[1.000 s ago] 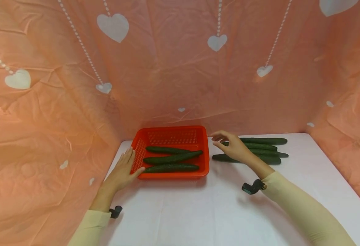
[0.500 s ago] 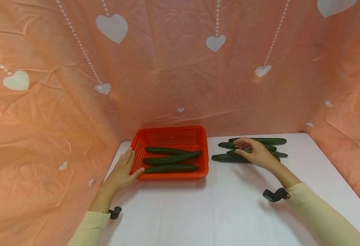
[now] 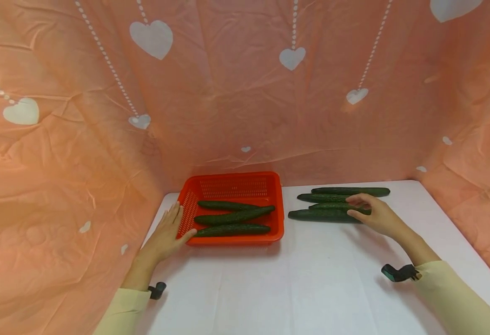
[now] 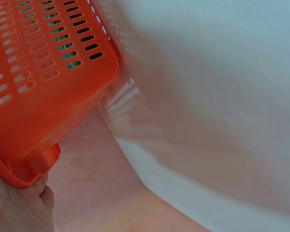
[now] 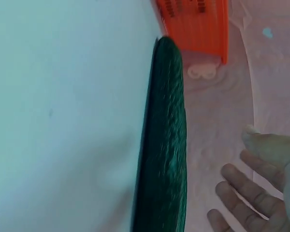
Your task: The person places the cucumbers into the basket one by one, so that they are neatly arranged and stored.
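Around the right hand (image 3: 372, 215), open room lies on the near side, where the smooth white tabletop (image 3: 253, 284) stretches toward the person, and on the right, before the table's slanting right edge. The back edge runs just beyond the row of cucumbers; the left edge passes close by the left hand (image 3: 166, 235).

The right hand's thumb and fingers stand apart, softly bent, with a gap between them, and grip nothing; whether a fingertip brushes a cucumber I cannot tell. On the left hand the fingers lie straight along the left rim of a red rectangular plastic basket (image 3: 234, 240) with slotted walls, the thumb spread toward its near left corner.

Beneath and just left of the right hand's fingers, four long dark-green cucumbers lie side by side, roughly parallel to the back edge: the nearest (image 3: 320, 215) and the next (image 3: 326, 206) run under the hand, the farthest (image 3: 349, 191) beyond it. Farther left, apart from that row, the basket holds three more cucumbers (image 3: 233, 229) on its floor. Behind everything hangs creased orange-pink sheeting (image 3: 245, 116) printed with white hearts.
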`<state>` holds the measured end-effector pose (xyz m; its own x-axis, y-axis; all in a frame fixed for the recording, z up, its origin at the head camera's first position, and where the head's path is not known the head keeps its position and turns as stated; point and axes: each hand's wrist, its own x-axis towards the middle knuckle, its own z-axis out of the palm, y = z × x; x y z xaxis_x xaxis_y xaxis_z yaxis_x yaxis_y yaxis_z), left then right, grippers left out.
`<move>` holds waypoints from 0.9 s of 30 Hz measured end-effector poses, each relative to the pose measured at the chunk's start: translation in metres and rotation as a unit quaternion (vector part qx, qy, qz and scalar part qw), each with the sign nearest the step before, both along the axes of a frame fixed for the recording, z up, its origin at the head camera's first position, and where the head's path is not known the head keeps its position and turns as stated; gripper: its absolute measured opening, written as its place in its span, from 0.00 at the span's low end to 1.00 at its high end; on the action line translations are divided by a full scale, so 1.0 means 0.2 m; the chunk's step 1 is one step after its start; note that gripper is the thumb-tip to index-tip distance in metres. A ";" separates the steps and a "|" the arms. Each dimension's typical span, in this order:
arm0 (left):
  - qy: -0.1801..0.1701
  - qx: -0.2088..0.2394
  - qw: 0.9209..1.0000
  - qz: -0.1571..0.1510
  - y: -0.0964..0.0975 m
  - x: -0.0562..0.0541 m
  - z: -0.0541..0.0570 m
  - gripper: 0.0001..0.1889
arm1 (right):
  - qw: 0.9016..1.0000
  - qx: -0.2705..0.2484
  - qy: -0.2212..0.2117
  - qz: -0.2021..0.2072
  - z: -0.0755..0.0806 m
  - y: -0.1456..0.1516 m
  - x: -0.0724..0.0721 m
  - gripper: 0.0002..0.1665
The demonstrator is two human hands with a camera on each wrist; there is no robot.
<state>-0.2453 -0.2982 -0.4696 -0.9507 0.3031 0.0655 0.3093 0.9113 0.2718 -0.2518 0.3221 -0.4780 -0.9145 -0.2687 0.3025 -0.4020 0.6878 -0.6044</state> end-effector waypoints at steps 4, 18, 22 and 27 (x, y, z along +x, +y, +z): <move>-0.001 0.003 1.000 -0.001 0.00 0.00 0.00 0.53 | 1.000 0.017 -0.004 0.002 -0.04 0.07 -0.01 0.22; -0.001 -0.002 1.000 0.004 -0.01 0.00 0.00 0.53 | 0.993 0.080 0.090 -0.010 -0.17 0.20 -0.05 0.21; -0.001 0.003 1.000 0.001 0.00 0.00 0.00 0.54 | 0.993 0.089 0.072 -0.019 -0.19 0.21 -0.06 0.21; 0.004 0.003 1.000 0.000 0.00 -0.01 -0.01 0.54 | 0.995 0.087 0.040 -0.024 -0.21 0.22 -0.06 0.22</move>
<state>-0.2467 -0.2991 -0.4712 -0.9499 0.3036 0.0744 0.3122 0.9094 0.2746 -0.2635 0.3660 -0.5201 -0.9024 -0.2793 0.3280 -0.4080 0.7985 -0.4426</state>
